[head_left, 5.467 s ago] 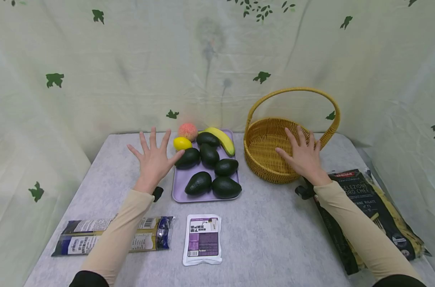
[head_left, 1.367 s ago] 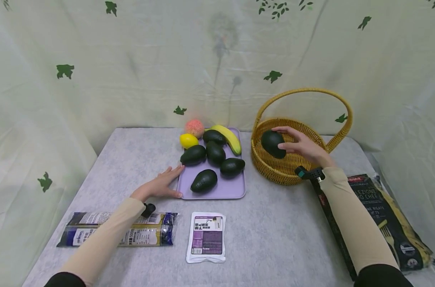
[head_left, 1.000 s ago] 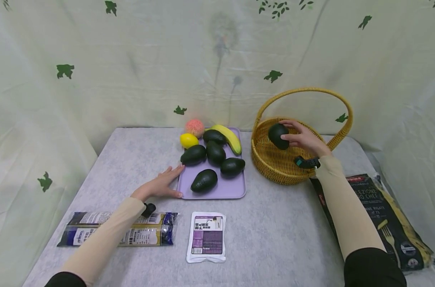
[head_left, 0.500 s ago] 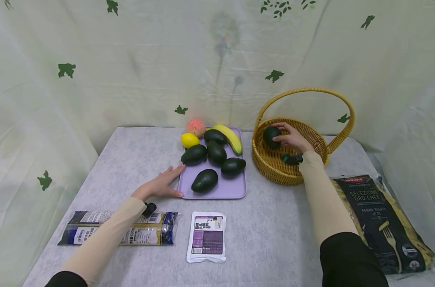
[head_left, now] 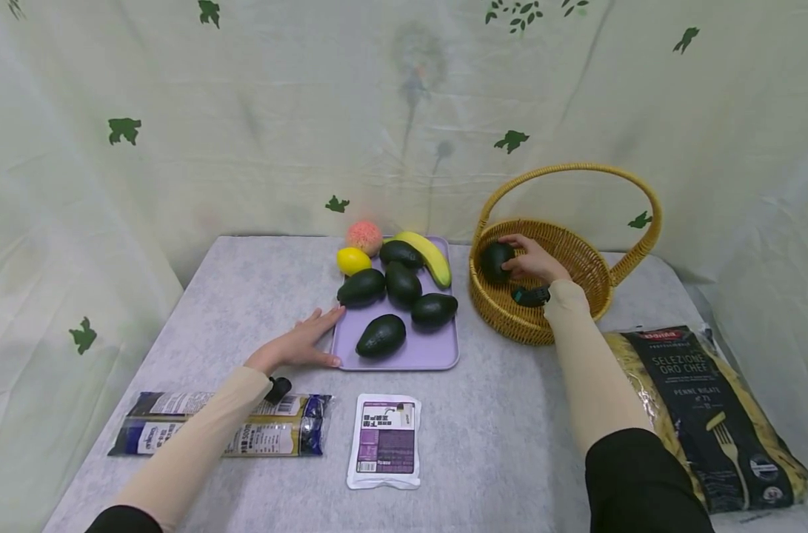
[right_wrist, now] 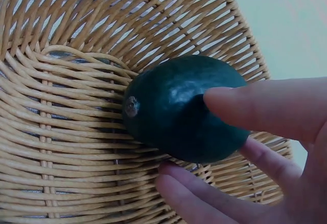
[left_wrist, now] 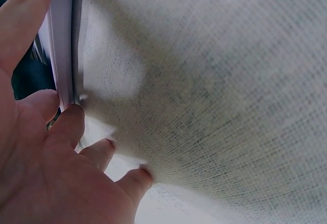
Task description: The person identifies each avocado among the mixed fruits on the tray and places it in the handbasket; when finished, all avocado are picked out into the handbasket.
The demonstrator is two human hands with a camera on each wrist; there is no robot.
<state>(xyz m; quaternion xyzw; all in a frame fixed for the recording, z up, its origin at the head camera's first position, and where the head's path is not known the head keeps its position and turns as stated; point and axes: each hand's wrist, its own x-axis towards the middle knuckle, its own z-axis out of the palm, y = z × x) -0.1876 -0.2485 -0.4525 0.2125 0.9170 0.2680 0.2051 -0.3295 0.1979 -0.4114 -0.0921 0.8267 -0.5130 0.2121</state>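
My right hand [head_left: 535, 260] is inside the wicker basket [head_left: 510, 322], gripping a dark green avocado [head_left: 495, 263] near the basket's left wall. In the right wrist view the thumb lies on top of the avocado [right_wrist: 186, 109], with other fingers at its side, close over the woven bottom. My left hand [head_left: 298, 344] lies with fingers extended at the left edge of the lilac tray [head_left: 433, 355]. Seen from the left wrist, fingertips [left_wrist: 71, 114] are right at the tray's side. Several more avocados [head_left: 381, 336] lie on the tray, along with a banana [head_left: 430, 259].
A yellow lemon [head_left: 353, 260] and a pinkish peach [head_left: 364, 237] sit at the tray's back left corner. Nearer the front are pasta packs [head_left: 264, 437] under the left forearm and a white-purple pouch [head_left: 384, 441]. A large penne bag [head_left: 717, 414] lies right. The basket's handle [head_left: 577, 167] arches overhead.
From spread above the table, the left hand has come down to the tray's edge. The right hand has taken an avocado from the tray's front, carried it into the basket and lowered it leftward.
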